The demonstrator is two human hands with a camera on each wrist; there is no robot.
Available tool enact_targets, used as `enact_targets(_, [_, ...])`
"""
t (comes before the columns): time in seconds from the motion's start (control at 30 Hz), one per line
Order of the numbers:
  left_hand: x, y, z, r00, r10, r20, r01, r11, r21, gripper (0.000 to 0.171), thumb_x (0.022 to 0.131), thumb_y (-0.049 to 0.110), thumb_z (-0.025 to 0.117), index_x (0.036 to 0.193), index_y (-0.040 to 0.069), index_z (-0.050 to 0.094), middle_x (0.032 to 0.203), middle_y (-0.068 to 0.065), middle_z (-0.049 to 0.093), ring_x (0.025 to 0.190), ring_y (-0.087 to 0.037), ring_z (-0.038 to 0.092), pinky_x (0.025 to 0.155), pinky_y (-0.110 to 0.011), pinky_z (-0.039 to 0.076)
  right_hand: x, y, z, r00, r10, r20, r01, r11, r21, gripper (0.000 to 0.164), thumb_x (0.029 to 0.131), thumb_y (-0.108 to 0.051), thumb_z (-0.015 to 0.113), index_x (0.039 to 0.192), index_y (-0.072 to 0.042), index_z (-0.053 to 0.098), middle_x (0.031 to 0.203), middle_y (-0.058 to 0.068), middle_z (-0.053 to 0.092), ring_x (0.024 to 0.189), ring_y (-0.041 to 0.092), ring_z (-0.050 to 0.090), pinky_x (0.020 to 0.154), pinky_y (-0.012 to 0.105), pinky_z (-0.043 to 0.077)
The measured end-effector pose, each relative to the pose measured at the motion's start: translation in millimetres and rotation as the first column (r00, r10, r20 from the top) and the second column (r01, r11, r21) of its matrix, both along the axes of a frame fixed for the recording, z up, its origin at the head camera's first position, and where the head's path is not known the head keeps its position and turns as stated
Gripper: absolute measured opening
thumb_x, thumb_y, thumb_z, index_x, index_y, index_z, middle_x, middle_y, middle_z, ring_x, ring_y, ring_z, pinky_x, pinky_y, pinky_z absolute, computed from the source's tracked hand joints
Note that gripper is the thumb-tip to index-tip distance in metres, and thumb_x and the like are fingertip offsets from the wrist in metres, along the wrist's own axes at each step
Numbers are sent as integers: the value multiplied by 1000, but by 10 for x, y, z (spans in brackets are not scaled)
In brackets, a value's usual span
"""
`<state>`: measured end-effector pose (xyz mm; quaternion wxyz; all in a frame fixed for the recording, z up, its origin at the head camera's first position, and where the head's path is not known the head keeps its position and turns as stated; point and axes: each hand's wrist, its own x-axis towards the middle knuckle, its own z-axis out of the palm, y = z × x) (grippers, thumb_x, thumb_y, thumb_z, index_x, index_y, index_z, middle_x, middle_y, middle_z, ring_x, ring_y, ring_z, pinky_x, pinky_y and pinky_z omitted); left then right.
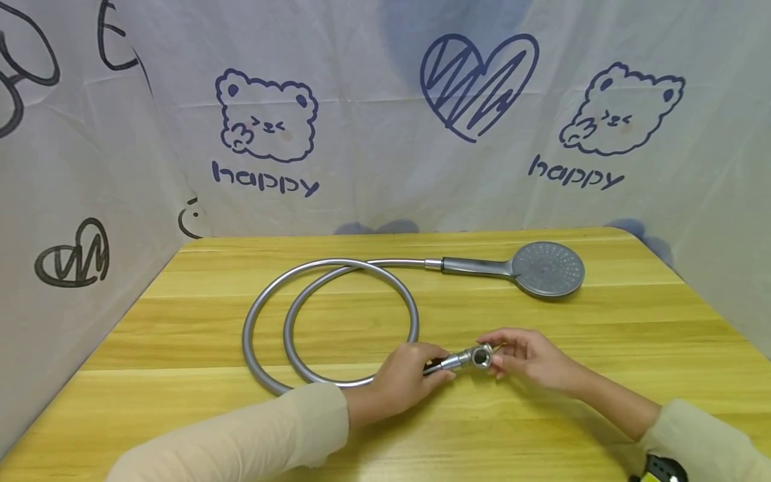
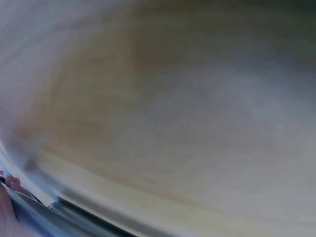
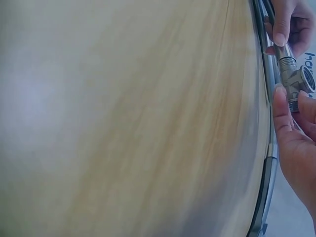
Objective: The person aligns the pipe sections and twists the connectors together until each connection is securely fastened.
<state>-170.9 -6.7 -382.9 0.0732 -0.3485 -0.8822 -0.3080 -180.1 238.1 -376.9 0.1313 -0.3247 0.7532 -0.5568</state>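
My left hand (image 1: pixel 397 379) grips the end of a grey shower hose (image 1: pixel 249 335), its metal end nut (image 1: pixel 452 362) poking out past the thumb. At that nut sits a chrome tee fitting (image 1: pixel 480 355), whose round side opening faces the head camera. The fingertips of my right hand (image 1: pixel 536 360) pinch the fitting's far end. Threads show on the tee fitting (image 3: pixel 295 81) in the right wrist view, between the left hand (image 3: pixel 291 22) above and the right hand (image 3: pixel 296 143) below. The left wrist view catches just a blurred piece of hose (image 2: pixel 74 219) at its lower corner.
A round grey shower head (image 1: pixel 548 269) lies at the back right, its handle (image 1: pixel 478 266) joined to the hose's other end. Loops of hose spread across the left and middle of the wooden table (image 1: pixel 181 321). A printed white cloth (image 1: pixel 373 134) hangs behind.
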Motion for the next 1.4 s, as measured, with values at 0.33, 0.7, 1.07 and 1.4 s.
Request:
enact_targets(0.33, [4, -6, 1, 1000, 5, 21, -5, 1000, 0, 21, 83, 23, 69, 97, 7, 70, 91, -3, 71, 73, -3, 59, 62, -11, 45, 0, -44, 12, 999, -39, -22, 40, 999, 32, 34, 91, 4, 48, 119, 22, 41, 95, 31, 56, 73, 9, 61, 62, 28, 54])
enact_targets(0.7, [2, -3, -3, 1000, 6, 14, -6, 1000, -1, 22, 83, 23, 70, 98, 7, 70, 91, -3, 72, 73, -3, 59, 61, -11, 45, -3, -56, 3, 995, -92, -23, 94, 992, 89, 29, 93, 0, 49, 115, 19, 48, 86, 28, 58, 66, 7, 59, 56, 26, 52])
enact_targets(1.07, [-4, -2, 3, 1000, 7, 20, -7, 1000, -9, 22, 83, 24, 70, 98, 8, 70, 90, -2, 72, 71, -3, 58, 60, -11, 44, 7, -68, 36, 991, -135, -14, 135, 982, 135, 31, 95, -7, 48, 115, 17, 50, 84, 24, 60, 63, 7, 59, 55, 26, 51])
enact_targets(1.4, [-1, -1, 22, 1000, 0, 25, 0, 1000, 6, 23, 83, 23, 70, 98, 7, 70, 90, -4, 71, 71, -4, 59, 61, -11, 44, -7, -49, 23, 999, -53, 13, 52, 997, 61, 35, 91, -3, 54, 117, 20, 44, 89, 18, 58, 68, 6, 59, 58, 24, 52])
